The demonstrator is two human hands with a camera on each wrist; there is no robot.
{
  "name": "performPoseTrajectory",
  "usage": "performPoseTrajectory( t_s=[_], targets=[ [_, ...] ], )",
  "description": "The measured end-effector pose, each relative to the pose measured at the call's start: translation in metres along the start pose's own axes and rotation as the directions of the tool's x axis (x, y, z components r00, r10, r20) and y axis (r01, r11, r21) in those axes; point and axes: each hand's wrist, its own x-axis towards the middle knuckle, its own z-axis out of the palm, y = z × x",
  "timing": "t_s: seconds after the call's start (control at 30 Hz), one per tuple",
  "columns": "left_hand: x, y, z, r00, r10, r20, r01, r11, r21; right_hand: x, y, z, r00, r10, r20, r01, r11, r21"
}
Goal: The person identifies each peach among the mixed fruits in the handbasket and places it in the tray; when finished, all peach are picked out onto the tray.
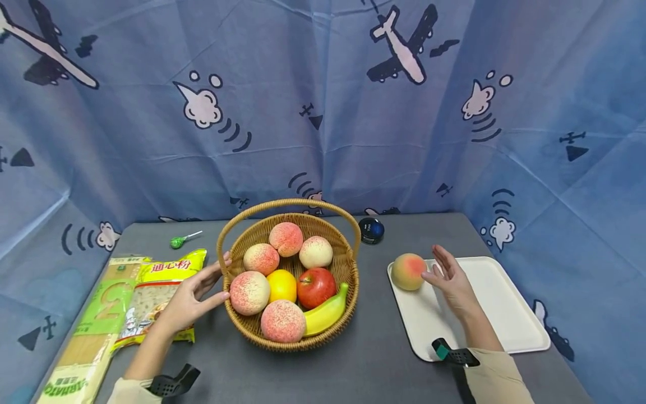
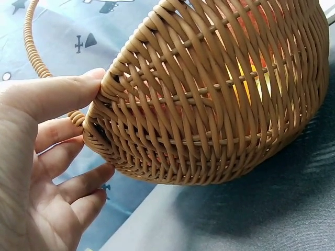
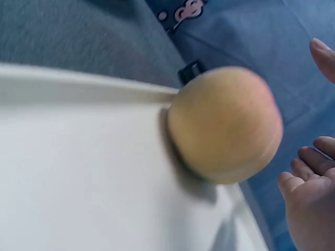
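A brown wicker basket (image 1: 292,343) with an arched handle stands mid-table, full of peaches, a red apple (image 1: 316,287), a banana (image 1: 327,311) and an orange fruit (image 1: 282,286). My left hand (image 1: 189,300) holds its left side, thumb against the rim and fingers around the foot of the handle; the left wrist view shows the thumb (image 2: 68,97) on the weave. A yellow-red peach (image 1: 409,271) rests in the back left corner of a white tray (image 1: 499,297). Over that tray, right beside the peach, my right hand (image 1: 454,286) has its fingers spread and holds nothing; a gap shows in the right wrist view.
Left of the basket lie a yellow bag of pasta (image 1: 161,297) and a long green pack of noodles (image 1: 96,325). A green lollipop (image 1: 178,242) lies behind them. Behind the basket's right side is a round dark tin (image 1: 371,230). Blue curtains (image 1: 282,112) border the table.
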Motion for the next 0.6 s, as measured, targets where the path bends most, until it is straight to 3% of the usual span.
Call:
performPoseTrajectory(
  t_s=[0.13,0.3,0.47,0.6],
  targets=[
    [0.000,0.002,0.000,1.000,-0.014,0.004,0.014,1.000,0.007,-0.007,-0.017,0.008,0.989,-0.145,0.033,0.145,0.989,-0.004],
    [0.000,0.004,0.000,0.999,-0.051,-0.004,0.051,0.998,0.023,-0.013,-0.050,0.025,0.948,-0.281,0.149,0.290,0.956,-0.040],
    [0.000,0.003,0.000,0.999,-0.031,0.006,0.031,0.999,0.012,-0.016,-0.079,0.048,0.884,-0.352,0.309,0.401,0.909,-0.112],
    [0.000,0.004,-0.001,0.999,-0.035,0.003,0.035,0.999,0.018,-0.017,-0.098,0.068,0.827,-0.351,0.439,0.450,0.881,-0.145]
  ],
)
